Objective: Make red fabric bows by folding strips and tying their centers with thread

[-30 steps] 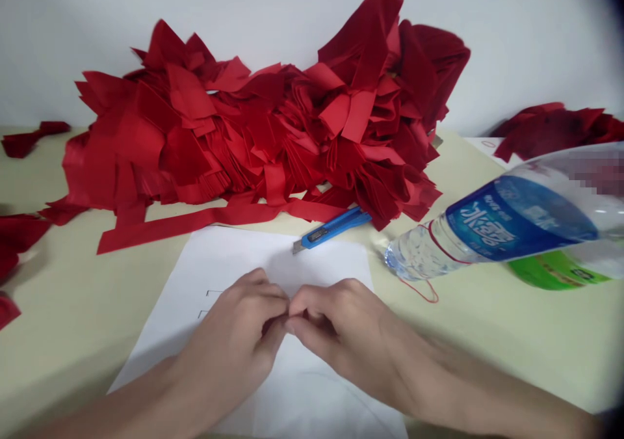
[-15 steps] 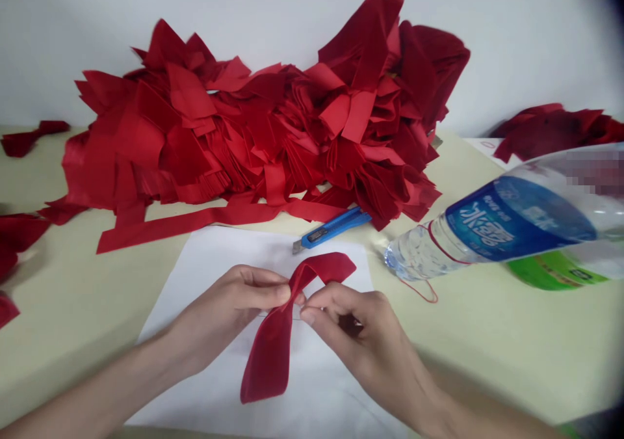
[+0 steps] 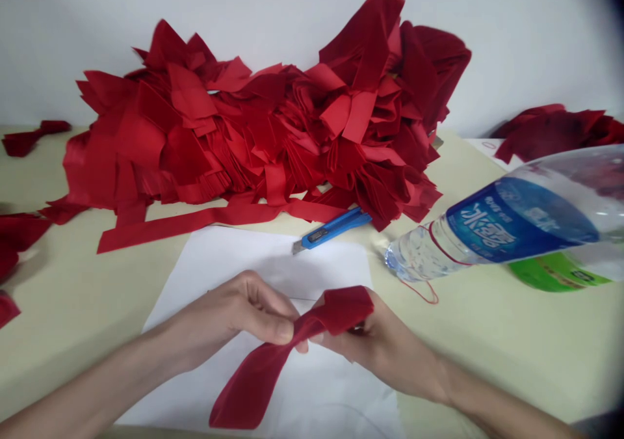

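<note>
A strip of red velvet ribbon (image 3: 246,390) is gathered at its middle, where my left hand (image 3: 251,312) pinches it between thumb and fingers. One wide end hangs down to the lower left; the other folds over toward the right. My right hand (image 3: 400,345) is closed just behind that right end, its fingertips close to the pinched middle. The ribbon covers most of the right fingers, so what they grip does not show. Beneath both hands lies a white paper sheet (image 3: 195,283). A blue utility knife (image 3: 331,229) rests across its far edge, blade toward the left.
Behind the paper, a large heap of cut red ribbons (image 3: 258,127) stands against the wall. A water bottle (image 3: 517,218) with a thin red cord (image 3: 431,292) around it lies at the right, with a green label (image 3: 550,273) below. More red pieces (image 3: 22,231) are at the left.
Both hands have come nearer with the ribbon. Its lower end has swung down and left, and its upper end has dropped to the right over my right hand.
</note>
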A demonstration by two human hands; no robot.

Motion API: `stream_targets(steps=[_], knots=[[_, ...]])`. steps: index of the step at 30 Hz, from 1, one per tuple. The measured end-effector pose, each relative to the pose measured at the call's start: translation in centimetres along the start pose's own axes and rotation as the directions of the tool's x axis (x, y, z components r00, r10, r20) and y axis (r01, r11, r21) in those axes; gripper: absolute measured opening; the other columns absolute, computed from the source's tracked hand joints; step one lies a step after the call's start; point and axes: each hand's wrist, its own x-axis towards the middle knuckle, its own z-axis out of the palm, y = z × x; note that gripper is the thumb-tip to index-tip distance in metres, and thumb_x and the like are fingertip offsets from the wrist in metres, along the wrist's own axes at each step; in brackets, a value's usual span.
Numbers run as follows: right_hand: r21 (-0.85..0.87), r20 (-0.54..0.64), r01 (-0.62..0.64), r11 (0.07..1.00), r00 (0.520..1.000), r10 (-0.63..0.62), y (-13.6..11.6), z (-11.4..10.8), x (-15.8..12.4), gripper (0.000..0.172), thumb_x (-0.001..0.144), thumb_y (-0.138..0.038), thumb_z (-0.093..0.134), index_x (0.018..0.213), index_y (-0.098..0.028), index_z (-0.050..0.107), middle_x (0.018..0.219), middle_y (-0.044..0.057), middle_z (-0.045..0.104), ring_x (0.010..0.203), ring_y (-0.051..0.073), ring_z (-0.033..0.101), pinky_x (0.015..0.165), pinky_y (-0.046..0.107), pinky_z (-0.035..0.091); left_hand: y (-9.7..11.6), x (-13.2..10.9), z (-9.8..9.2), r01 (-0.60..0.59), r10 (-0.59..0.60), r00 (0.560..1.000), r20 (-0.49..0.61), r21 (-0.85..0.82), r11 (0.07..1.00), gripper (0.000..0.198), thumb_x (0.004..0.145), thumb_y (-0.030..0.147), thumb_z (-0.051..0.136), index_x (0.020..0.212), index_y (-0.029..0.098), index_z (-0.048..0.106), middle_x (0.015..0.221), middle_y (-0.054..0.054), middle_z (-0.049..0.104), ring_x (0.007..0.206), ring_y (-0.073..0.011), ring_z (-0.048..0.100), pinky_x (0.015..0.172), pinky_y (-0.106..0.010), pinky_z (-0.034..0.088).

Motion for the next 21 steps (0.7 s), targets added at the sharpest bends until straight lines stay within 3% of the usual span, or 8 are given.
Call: stream_targets(steps=[2,5,8,10,12,15,18,21], knots=[[0.021,0.076,-0.040,0.999,0.996,0.038,-0.2,-0.4,0.3,0.013,0.082,-0.024,0.057,0.076,-0.012,0.058,0.066,-0.002,0.049,0.058,0.007,0.040,0.050,0.020,0.031,0.0,-0.2,0.6,0.052,-0.052,0.997,0.049,-0.010,0.999,0.011,0.066,0.021,0.065,0.069,0.019,0.076,0.061,0.001,0.057,0.065,-0.0147,0.043,0.064,-0.027,0.030],[-0.022,0.210,-0.081,0.997,0.974,0.083,-0.6,-1.1,0.9,0.016,0.082,-0.026,0.058,0.077,-0.011,0.061,0.057,-0.005,0.043,0.051,0.006,0.034,0.046,0.018,0.028,-0.9,-0.3,1.6,0.158,-0.163,0.981,0.104,0.053,0.986,0.009,0.062,0.020,0.067,0.063,0.018,0.075,0.052,0.003,0.050,0.056,-0.0117,0.038,0.055,-0.026,0.025],[-0.262,0.259,0.026,0.965,0.965,0.044,-1.5,-1.0,1.1,0.013,0.084,-0.022,0.057,0.080,-0.013,0.065,0.054,-0.006,0.045,0.048,0.005,0.034,0.045,0.017,0.027,-2.2,0.0,2.1,0.192,-0.201,0.979,0.026,0.206,0.960,0.012,0.065,0.022,0.063,0.055,0.016,0.067,0.045,0.006,0.039,0.048,-0.0091,0.028,0.050,-0.027,0.018],[-0.487,0.207,0.107,0.867,0.978,-0.004,-2.2,-0.3,0.8,0.016,0.087,-0.019,0.051,0.080,-0.015,0.065,0.056,-0.005,0.052,0.048,0.006,0.041,0.047,0.018,0.030,-2.5,0.3,2.0,0.153,-0.134,0.987,-0.088,0.260,0.953,0.017,0.067,0.022,0.060,0.051,0.016,0.061,0.046,0.007,0.035,0.049,-0.0090,0.026,0.050,-0.027,0.018],[-0.693,0.122,0.166,0.702,0.986,-0.112,-2.5,0.7,0.3,0.020,0.090,-0.017,0.046,0.079,-0.014,0.063,0.060,-0.001,0.058,0.049,0.008,0.047,0.050,0.022,0.031,-2.3,0.6,1.8,0.099,-0.043,0.976,-0.214,0.256,0.962,0.018,0.069,0.022,0.059,0.052,0.015,0.061,0.049,0.005,0.039,0.053,-0.0103,0.032,0.053,-0.026,0.024],[-0.830,0.011,0.171,0.530,0.957,-0.290,-2.3,2.0,-0.4,0.023,0.091,-0.017,0.042,0.078,-0.013,0.061,0.063,0.003,0.061,0.050,0.012,0.050,0.050,0.026,0.029,-1.6,0.8,1.3,0.038,0.023,0.943,-0.333,0.177,0.983,0.018,0.072,0.026,0.058,0.059,0.015,0.065,0.057,0.002,0.050,0.062,-0.0139,0.042,0.061,-0.027,0.031],[-0.730,-0.152,0.084,0.679,0.948,-0.280,-1.9,2.3,-0.6,0.022,0.092,-0.022,0.044,0.078,-0.015,0.059,0.058,-0.002,0.056,0.047,0.010,0.044,0.048,0.025,0.029,-1.4,0.6,1.0,-0.002,-0.003,0.932,-0.362,-0.015,1.000,0.018,0.073,0.031,0.063,0.064,0.016,0.067,0.062,0.001,0.054,0.067,-0.0144,0.044,0.066,-0.027,0.033],[-0.471,-0.244,-0.013,0.882,0.963,-0.116,-1.8,1.7,-0.5,0.021,0.092,-0.027,0.046,0.078,-0.018,0.058,0.053,-0.006,0.042,0.045,0.007,0.033,0.045,0.021,0.026,-1.7,0.4,0.7,-0.054,0.008,0.954,-0.299,-0.148,0.987,0.015,0.073,0.030,0.066,0.066,0.016,0.069,0.064,0.001,0.056,0.068,-0.0138,0.044,0.068,-0.027,0.033]])
